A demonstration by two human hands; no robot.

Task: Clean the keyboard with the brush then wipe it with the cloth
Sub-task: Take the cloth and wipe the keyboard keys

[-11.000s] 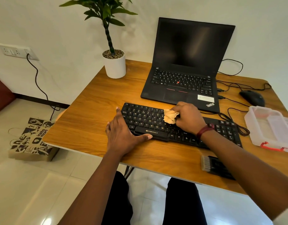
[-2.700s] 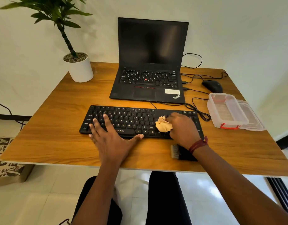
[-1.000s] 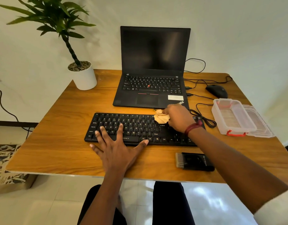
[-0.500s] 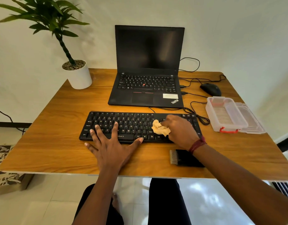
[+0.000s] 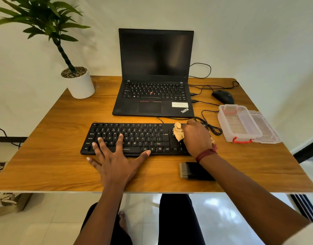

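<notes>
Head view showed the black keyboard [image 5: 134, 137] lying on the wooden table [image 5: 46, 156], just in front of the open laptop [image 5: 152, 99]. The left hand [image 5: 115, 163] was spread flat, its fingers resting on the keys of the left part. The right hand [image 5: 196, 138] was curled around the crumpled beige cloth [image 5: 177, 133] and held it on the right end of the keyboard. The brush [image 5: 194, 171] lay on the table beside the right wrist, apart from the keyboard.

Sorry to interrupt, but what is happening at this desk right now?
A person is wiping the black keyboard with a crumpled tan cloth gripped in the right hand, at the keyboard's right end. The left hand lies flat with fingers spread over the left keys. The brush lies untouched on the table.
</notes>
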